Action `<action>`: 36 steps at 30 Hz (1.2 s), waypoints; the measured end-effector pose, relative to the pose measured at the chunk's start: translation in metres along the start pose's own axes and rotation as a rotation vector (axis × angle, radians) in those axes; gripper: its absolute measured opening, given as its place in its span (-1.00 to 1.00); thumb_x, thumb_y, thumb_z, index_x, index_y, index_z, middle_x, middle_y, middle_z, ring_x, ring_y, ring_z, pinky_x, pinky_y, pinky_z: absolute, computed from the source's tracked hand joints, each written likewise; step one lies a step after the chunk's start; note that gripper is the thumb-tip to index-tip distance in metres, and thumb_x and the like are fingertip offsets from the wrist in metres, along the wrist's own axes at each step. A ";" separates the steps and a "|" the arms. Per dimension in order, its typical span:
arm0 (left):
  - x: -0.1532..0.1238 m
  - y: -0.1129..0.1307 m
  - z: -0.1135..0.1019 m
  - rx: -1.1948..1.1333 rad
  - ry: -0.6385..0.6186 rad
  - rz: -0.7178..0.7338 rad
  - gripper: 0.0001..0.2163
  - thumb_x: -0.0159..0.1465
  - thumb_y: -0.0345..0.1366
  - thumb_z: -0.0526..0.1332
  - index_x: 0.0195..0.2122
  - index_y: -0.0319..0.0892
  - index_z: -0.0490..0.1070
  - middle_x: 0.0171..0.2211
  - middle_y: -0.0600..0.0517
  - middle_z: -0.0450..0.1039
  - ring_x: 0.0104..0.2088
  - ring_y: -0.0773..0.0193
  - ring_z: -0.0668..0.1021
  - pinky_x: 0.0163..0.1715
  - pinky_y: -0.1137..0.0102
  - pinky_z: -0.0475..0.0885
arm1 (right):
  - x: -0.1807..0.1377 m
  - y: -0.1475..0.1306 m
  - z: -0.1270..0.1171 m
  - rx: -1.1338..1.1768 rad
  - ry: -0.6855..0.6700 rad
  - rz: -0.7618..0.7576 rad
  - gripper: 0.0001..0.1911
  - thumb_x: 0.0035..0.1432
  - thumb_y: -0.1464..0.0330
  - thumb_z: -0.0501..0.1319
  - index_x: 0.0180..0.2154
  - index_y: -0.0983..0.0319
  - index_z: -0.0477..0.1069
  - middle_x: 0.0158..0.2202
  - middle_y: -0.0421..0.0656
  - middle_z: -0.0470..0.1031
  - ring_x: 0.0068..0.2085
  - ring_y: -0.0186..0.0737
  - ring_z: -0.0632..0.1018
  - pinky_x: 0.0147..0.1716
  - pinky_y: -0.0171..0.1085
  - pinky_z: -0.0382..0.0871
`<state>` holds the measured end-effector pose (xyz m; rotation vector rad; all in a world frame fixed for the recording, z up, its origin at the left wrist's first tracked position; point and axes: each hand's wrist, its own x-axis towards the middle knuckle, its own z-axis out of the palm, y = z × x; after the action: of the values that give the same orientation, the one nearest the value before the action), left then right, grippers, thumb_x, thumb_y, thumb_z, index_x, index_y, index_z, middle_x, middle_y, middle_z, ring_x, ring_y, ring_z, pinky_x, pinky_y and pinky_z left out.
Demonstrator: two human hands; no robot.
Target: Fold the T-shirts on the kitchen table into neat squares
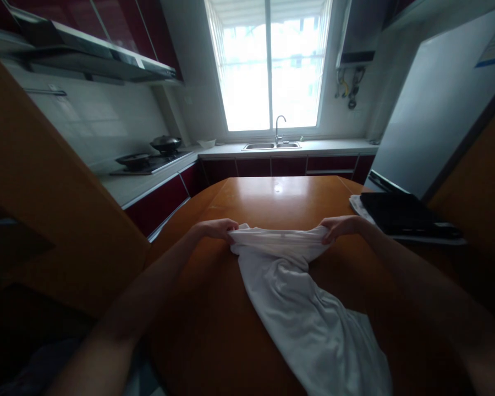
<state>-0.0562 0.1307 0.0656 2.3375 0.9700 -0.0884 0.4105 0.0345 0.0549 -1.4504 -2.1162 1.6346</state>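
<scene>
The wooden table is spreading out beneath me, and the white cloth is lying across it, its far edge stretching between my hands, its body trailing toward me and slanting rightward. Its near end is running out of view, so I can't tell whether it is hanging off the tabletop; if it is, I'm judging its weight could be dragging the rest askew. The creases bunching below the band could be getting trapped if I'm pulling unevenly. The black flat case is sitting near my right forearm, risking a nudge if I'm swinging wide. My left hand and right hand are each pinching one end of that edge, fingers closing on fabric; too light a pinch could be letting a corner slip.
</scene>
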 end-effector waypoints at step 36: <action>-0.032 0.010 0.051 0.368 0.502 -0.364 -0.85 0.24 -0.30 0.22 -0.28 -0.13 0.61 -0.14 -0.09 0.48 -0.12 0.09 0.54 -0.10 0.33 0.41 | -0.013 0.012 0.059 -1.061 0.811 -0.143 -0.82 0.23 0.41 0.18 -0.36 0.20 0.56 -0.22 -0.05 0.53 -0.14 -0.10 0.47 -0.09 -0.16 0.14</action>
<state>-0.0653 0.0768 0.0378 2.5371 1.7504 0.2035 0.3908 -0.0165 0.0268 -1.6325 -2.4235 -0.3059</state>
